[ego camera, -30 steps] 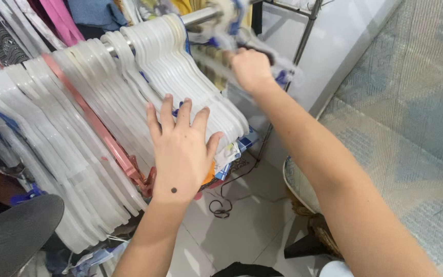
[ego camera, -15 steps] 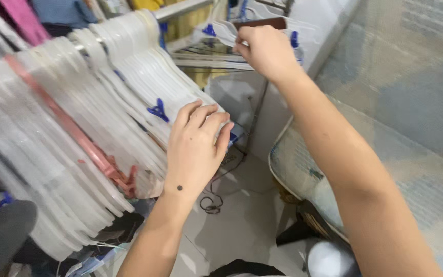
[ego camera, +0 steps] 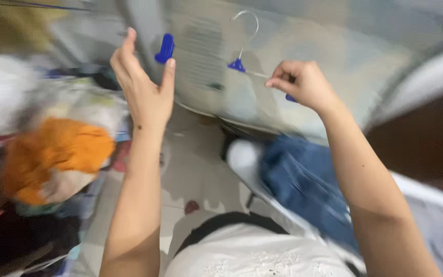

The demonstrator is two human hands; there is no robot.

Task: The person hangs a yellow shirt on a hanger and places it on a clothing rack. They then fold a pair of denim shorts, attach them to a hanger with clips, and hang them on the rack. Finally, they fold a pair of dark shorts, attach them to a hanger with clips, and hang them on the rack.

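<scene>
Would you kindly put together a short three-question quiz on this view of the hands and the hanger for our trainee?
1. True or false: the right hand grips a clear hanger that has a metal hook.
2. What colour is the clip at the left hand? A red, B blue, C green.
3. Fill in: the heap of cloth at the left of the view is mostly ____.

Key: 1 true; 2 B; 3 orange.
</scene>
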